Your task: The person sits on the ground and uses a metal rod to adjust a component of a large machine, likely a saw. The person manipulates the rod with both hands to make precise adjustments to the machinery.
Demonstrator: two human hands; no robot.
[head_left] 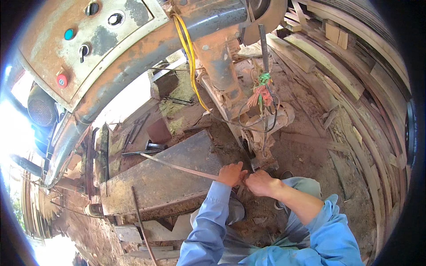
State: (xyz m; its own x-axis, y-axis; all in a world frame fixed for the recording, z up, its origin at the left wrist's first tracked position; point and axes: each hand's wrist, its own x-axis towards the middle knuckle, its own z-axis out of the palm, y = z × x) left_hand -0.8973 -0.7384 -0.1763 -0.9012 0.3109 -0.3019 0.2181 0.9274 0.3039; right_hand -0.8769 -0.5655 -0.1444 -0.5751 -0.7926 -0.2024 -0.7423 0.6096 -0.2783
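My left hand [231, 174] is closed, its fingers curled at the near foot of a rusty machine part [262, 157]. Close beside it, nearly touching, my right hand [261, 182] is closed too. What the fingers of either hand grip is hidden. A long, thin, flat strip [182, 168] runs from the left across a metal plate [155, 177] and meets my left hand at the wrist; whether that hand holds it is hidden. Above both hands, green and red ties [262, 91] are wrapped on an upright bar, with a thin dark cable looped around it.
A worn control panel [100, 57] with knobs and a red button hangs at upper left on a thick curved pipe [102, 104]. Yellow cable [188, 53] drops from the machine. Stacked timber [328, 66] lines the right side. A narrow dark strip [141, 221] leans at lower left.
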